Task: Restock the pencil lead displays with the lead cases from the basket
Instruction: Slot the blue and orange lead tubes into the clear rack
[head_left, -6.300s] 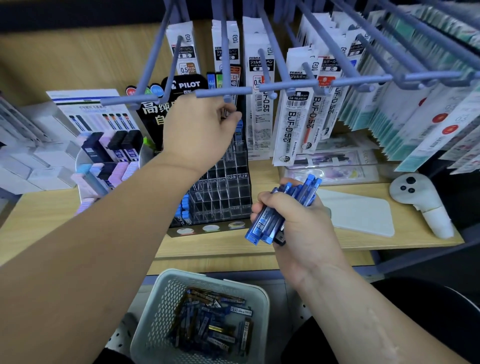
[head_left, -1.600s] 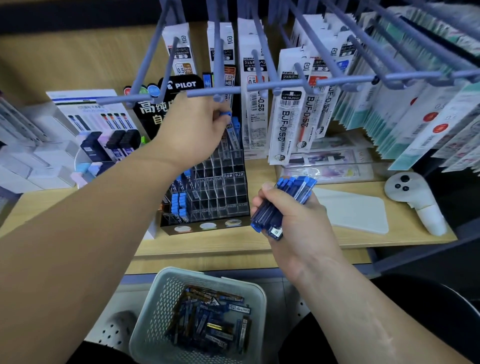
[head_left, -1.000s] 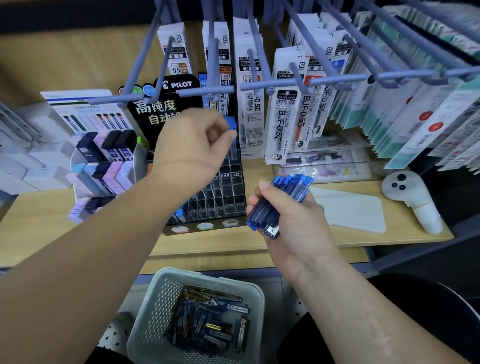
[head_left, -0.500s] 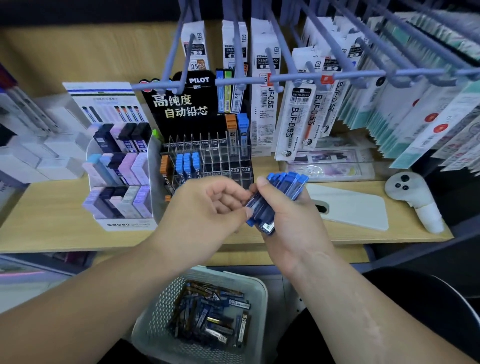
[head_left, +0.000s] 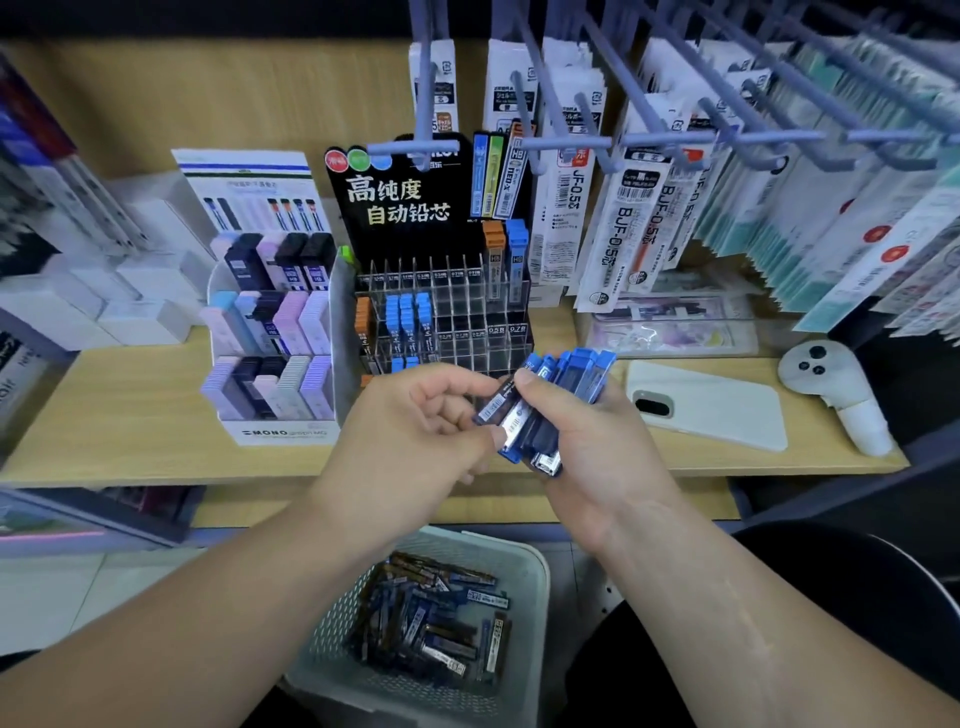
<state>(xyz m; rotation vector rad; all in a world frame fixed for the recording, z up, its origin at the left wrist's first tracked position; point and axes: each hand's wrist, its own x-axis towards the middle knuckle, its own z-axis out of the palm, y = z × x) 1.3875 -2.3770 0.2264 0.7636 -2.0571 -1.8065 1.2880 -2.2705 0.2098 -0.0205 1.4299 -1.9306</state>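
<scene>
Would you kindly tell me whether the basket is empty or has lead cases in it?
Not empty: a loose pile of lead cases covers the bottom of the basket.

Left hand (head_left: 415, 434), right hand (head_left: 592, 447) touching, both grips curled

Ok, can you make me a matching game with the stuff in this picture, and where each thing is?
1 basket
2 white phone
3 bunch of blue lead cases
4 clear display rack

A in the right hand
B down below the shelf
C lying flat on the shelf
D in front of the black sign

Pairs: 1-B, 2-C, 3-A, 4-D.
</scene>
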